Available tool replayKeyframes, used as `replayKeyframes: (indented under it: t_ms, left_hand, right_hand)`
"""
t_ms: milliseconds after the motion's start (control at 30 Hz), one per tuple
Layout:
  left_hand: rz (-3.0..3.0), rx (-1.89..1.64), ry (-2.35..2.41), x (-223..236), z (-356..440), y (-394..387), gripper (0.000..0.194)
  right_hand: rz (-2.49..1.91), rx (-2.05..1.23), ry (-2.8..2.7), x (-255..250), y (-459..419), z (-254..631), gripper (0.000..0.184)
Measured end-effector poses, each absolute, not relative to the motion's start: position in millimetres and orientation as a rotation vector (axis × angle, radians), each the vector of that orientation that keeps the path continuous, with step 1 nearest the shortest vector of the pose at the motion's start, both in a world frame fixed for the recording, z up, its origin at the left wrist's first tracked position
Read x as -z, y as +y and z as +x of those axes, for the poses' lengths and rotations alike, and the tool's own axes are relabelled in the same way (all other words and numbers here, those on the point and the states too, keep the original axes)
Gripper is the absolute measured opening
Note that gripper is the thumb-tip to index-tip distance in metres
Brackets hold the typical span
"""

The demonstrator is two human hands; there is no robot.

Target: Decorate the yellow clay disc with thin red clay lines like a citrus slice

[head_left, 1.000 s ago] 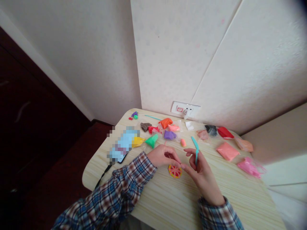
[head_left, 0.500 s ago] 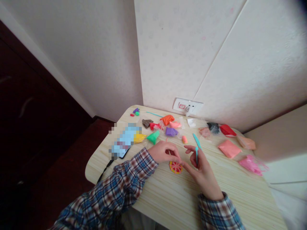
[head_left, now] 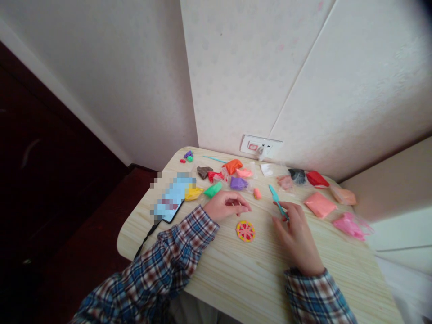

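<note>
A small round clay disc point(head_left: 245, 231), with a yellow rim, red filling and pink strips across it like a citrus slice, lies flat on the table. Just above it hovers my left hand point(head_left: 227, 206), its fingers loosely curved and apart from the thumb; no held thing shows. To the disc's right, my right hand point(head_left: 297, 236) grips a slim teal modelling tool point(head_left: 281, 209) between its fingers. Beyond that tool's end a teal plastic knife point(head_left: 272, 193) rests on the table, the two overlapping in view. A pink clay lump point(head_left: 257, 193) sits behind the disc.
Bags of coloured clay, including green point(head_left: 213, 190), purple point(head_left: 239, 183), orange point(head_left: 233, 167) and salmon point(head_left: 320, 204), spread along the back and right. A phone point(head_left: 172, 200), partly pixelated, lies left with a black strap. Small clay fruits point(head_left: 188, 155) stand at the far left corner.
Both hands have drawn away from the clay disc, the right one moving right with its teal tool, so the whole disc is uncovered. The view has shifted slightly.
</note>
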State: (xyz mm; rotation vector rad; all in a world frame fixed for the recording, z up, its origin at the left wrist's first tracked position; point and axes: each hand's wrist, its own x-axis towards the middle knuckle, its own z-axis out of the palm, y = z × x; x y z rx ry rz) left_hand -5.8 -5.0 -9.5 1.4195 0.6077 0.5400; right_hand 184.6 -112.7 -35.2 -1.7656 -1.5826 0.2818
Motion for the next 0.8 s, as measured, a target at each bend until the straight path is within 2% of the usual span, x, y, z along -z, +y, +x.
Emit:
replayKeyframes:
  t_ms: [200,633,800]
  left_hand:
    - [1.359,-0.558,0.610,7.3,-5.0,-7.5,0.045]
    - [1.403,-0.602,0.503,9.8,-5.0,-9.6,0.046]
    - [1.365,-0.638,0.517,10.6,-5.2,-10.1,0.041]
  right_hand:
    - [-1.817,-0.174,-1.629,41.5,-113.5,185.8,0.034]
    - [-1.809,-0.055,-1.536,37.1,-114.7,190.8,0.029]
    - [-1.848,-0.015,-1.467,35.9,-118.0,194.3,0.027]
